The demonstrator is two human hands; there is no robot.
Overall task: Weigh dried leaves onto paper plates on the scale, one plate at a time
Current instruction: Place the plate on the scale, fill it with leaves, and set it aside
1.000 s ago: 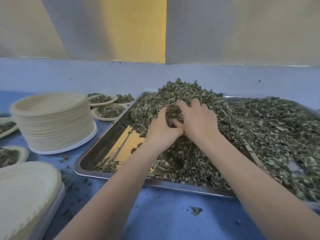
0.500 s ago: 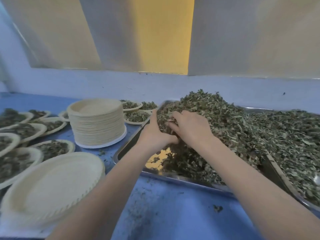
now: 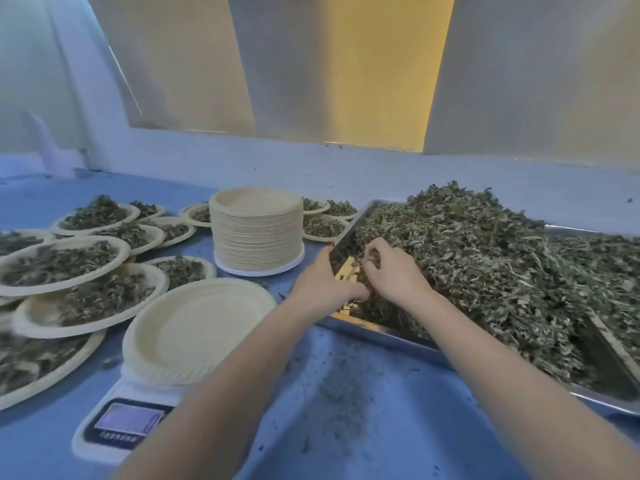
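Scale point(image 3: 128, 422) display and label unreadable

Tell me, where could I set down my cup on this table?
Bare blue table lies in front, between the scale and the steel tray, though crumbs litter it. Another bare strip runs along the back wall, behind the filled plates. The left side is crowded with plates, some overlapping.

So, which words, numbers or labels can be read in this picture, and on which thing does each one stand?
Nothing here can be read.
Scale display: lit, but its figures are too blurred to read.
Row of small marks under the display: too small to read.
Paper plates, metal tray: no print visible.
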